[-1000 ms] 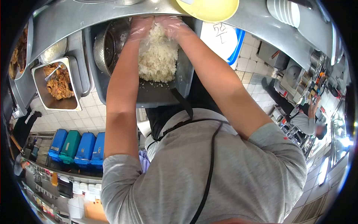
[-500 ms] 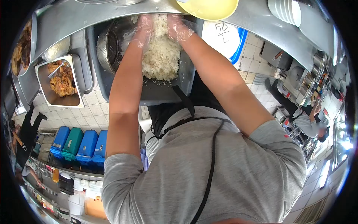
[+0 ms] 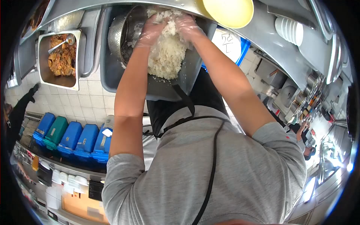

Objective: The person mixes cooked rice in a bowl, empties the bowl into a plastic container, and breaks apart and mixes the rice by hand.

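White rice (image 3: 167, 60) lies heaped in a deep grey tub (image 3: 159, 91) in front of my body. Both my hands wear clear plastic gloves and are at the far end of the heap. My left hand (image 3: 153, 30) presses into the rice from the left, its fingertips partly hidden by grains. On the right side of the heap, my right hand (image 3: 186, 27) also has its fingers in the rice. Some rice shows between the two hands. A perforated metal strainer (image 3: 117, 36) lies on its side at the tub's left, with grains stuck to it.
A steel pan (image 3: 57, 83) of brown food with a spoon stands at the left. On the steel counter (image 3: 258, 23) are a yellow bowl (image 3: 230, 11) and stacked white dishes (image 3: 288, 30). A marked white lid (image 3: 227, 45) is right of the tub. Blue bins (image 3: 70, 135) and other people appear beyond.
The view has swung, so the surroundings sit differently in it. My hands were apart on either side of the rice half a second ago; now they are closer together, fingers in the rice.
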Demonstrator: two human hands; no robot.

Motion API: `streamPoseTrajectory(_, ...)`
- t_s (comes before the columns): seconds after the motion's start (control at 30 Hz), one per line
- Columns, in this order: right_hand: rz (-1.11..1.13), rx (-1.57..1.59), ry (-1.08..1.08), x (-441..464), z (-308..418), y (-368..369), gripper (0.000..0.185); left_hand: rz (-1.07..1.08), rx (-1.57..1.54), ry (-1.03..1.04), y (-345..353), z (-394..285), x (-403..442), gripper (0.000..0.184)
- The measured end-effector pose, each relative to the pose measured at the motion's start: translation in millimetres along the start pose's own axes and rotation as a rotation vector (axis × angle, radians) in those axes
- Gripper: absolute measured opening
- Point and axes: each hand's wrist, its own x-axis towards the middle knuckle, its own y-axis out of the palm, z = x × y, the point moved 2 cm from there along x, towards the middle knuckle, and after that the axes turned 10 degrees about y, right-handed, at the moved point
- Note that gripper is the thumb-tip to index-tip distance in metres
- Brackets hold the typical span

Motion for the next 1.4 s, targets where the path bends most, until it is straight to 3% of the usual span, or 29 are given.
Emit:
streamPoseTrajectory(0.03,-0.023,-0.096,-0.124,0.6,-0.1,1.9,0.016,-0.071,-0.143,-0.131,-1.2,-30.2,-7.9,0.051)
streamPoseTrajectory(0.07,-0.002,-0.096,-0.104,-2.5,7.0,-17.8,0.018,-0.142,-0.287,-0.260,-3.4,-43.5,-13.9,0.051)
streamPoseTrajectory(0.2,-0.033,-0.007,0.070,-12.4,34.6,-79.1,0.025,-0.117,-0.497,-0.116,-1.4,8.5,0.6,0.055)
streamPoseTrajectory(0.3,-0.134,-0.031,0.255,-10.0,19.7,-77.4,0.023,-0.183,-0.274,-0.145,-2.7,7.6,-4.9,0.064)
streamPoseTrajectory(0.4,0.224,0.227,0.222,8.8,-14.4,-73.6,0.028,-0.127,-0.064,-0.228,-9.9,0.6,-34.1,0.080)
streamPoseTrajectory(0.43,0.299,0.275,0.215,7.6,-7.9,-85.1,0.030,-0.115,0.001,-0.246,-11.1,1.0,-43.1,0.085)
streamPoseTrajectory(0.5,0.239,0.309,0.573,-21.2,53.2,-162.9,0.030,-0.141,0.075,-0.198,-13.7,39.0,-52.3,0.089)
streamPoseTrajectory(0.53,0.207,0.232,0.465,-27.0,66.9,-163.5,0.031,-0.164,0.247,-0.173,-18.8,20.3,-63.0,0.077)
streamPoseTrajectory(0.57,0.212,0.227,0.449,-21.6,73.5,-153.8,0.031,-0.180,0.244,-0.181,-18.4,29.0,-65.0,0.077)
streamPoseTrajectory(0.6,0.423,-0.049,0.274,-15.5,83.7,-139.4,0.051,-0.190,0.348,-0.187,-17.8,37.2,-66.3,0.071)
streamPoseTrajectory(0.67,0.626,-0.330,0.077,-22.0,98.8,-98.5,0.076,-0.207,0.452,-0.206,-20.0,41.8,-71.7,0.064)
streamPoseTrajectory(0.73,0.410,-0.260,-0.009,-35.7,111.3,-58.4,0.090,-0.240,0.564,-0.211,-20.8,29.9,-75.7,0.056)
streamPoseTrajectory(0.77,0.414,-0.261,-0.022,-38.9,124.0,-75.2,0.090,-0.248,0.563,-0.223,-21.0,25.1,-79.4,0.056)
streamPoseTrajectory(0.87,0.536,-0.198,0.235,-42.7,135.4,-98.9,0.100,-0.326,0.554,-0.290,-18.7,26.9,-87.5,0.053)
streamPoseTrajectory(0.97,0.513,-0.249,0.228,-19.3,125.7,-66.6,0.095,-0.386,0.336,-0.270,-20.4,37.3,-88.4,0.055)
streamPoseTrajectory(1.0,0.454,-0.211,0.178,-13.8,118.5,-57.4,0.080,-0.376,0.355,-0.275,-19.6,40.5,-91.3,0.059)
streamPoseTrajectory(1.07,0.410,-0.186,0.115,-3.7,95.7,-8.8,0.066,-0.373,0.358,-0.295,-10.7,53.6,-104.4,0.063)
streamPoseTrajectory(1.1,0.359,-0.296,0.015,8.3,79.0,31.3,0.049,-0.354,0.178,-0.360,-4.6,65.9,-107.4,0.068)
streamPoseTrajectory(1.17,0.294,-0.416,-0.096,18.6,63.4,21.3,0.038,-0.349,-0.011,-0.410,-0.4,86.4,-106.4,0.073)
streamPoseTrajectory(1.27,0.547,-0.031,-0.287,20.7,72.5,-56.2,0.052,-0.286,-0.544,-0.719,5.7,36.6,-116.2,0.081)
streamPoseTrajectory(1.33,0.716,0.549,0.597,3.2,97.8,-112.8,0.054,-0.269,-0.819,-0.760,5.4,2.2,-122.1,0.086)
streamPoseTrajectory(1.37,0.710,0.543,0.598,-0.1,95.3,-105.3,0.054,-0.272,-0.906,-0.735,4.2,-5.5,-123.1,0.086)
streamPoseTrajectory(1.4,0.731,0.766,0.448,-7.6,96.3,-95.1,0.060,-0.273,-0.993,-0.711,2.8,-13.3,-124.1,0.086)
